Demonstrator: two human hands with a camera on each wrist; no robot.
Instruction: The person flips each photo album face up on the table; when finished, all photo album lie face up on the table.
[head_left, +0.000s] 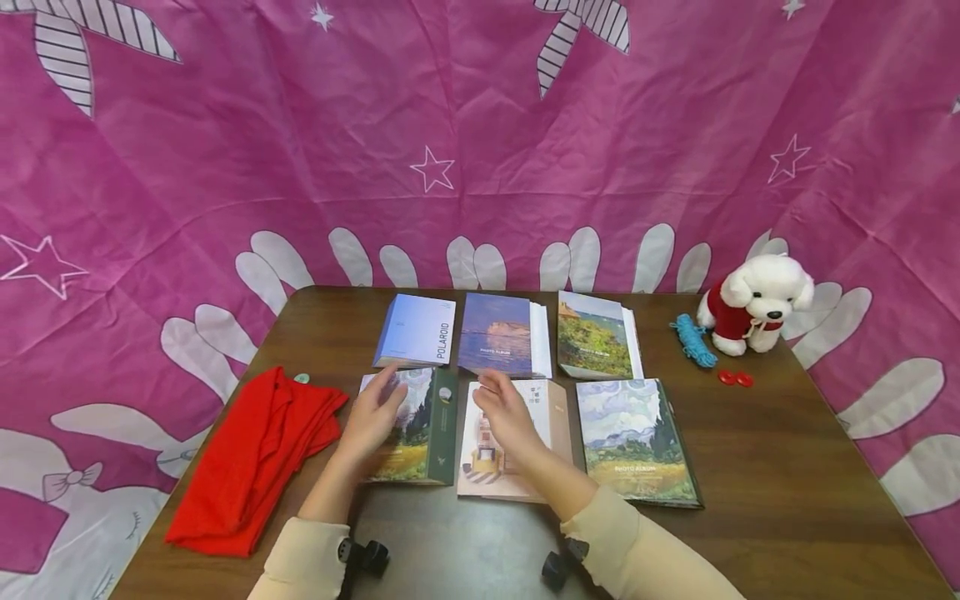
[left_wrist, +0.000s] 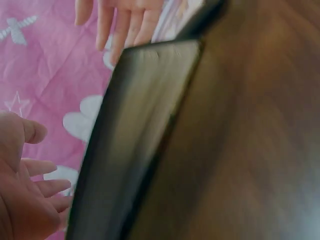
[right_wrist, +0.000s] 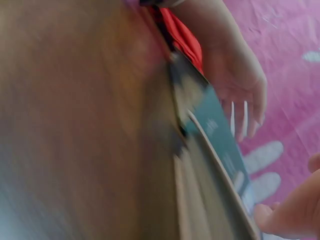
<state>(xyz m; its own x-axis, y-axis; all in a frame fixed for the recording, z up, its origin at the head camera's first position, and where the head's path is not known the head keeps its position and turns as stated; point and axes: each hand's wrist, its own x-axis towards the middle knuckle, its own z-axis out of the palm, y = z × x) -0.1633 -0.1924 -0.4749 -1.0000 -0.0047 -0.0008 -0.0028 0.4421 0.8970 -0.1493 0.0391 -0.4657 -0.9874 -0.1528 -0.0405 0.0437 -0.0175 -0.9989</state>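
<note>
Over the front-left photo album with a green spine (head_left: 442, 433), my left hand (head_left: 369, 423) hovers with loosely bent fingers, holding nothing. My right hand (head_left: 516, 418) is above the beige photo album (head_left: 480, 479) in the front middle, its fingers relaxed and palm turned inward. Both palms face each other in the left wrist view, where the left hand (left_wrist: 25, 195) is beside a thick album edge (left_wrist: 135, 115). The right wrist view catches part of the right hand (right_wrist: 295, 212) near the albums. A landscape-painting album (head_left: 630, 446) lies at front right.
Behind lie a blue POLAROID album (head_left: 416, 329), a purple seascape album (head_left: 495, 325) and a garden-cover album (head_left: 596, 337). Folded red cloth (head_left: 247, 467) is at left. Blue cord (head_left: 693, 342), red round pieces (head_left: 735, 378) and a white plush dog (head_left: 761, 300) sit at right.
</note>
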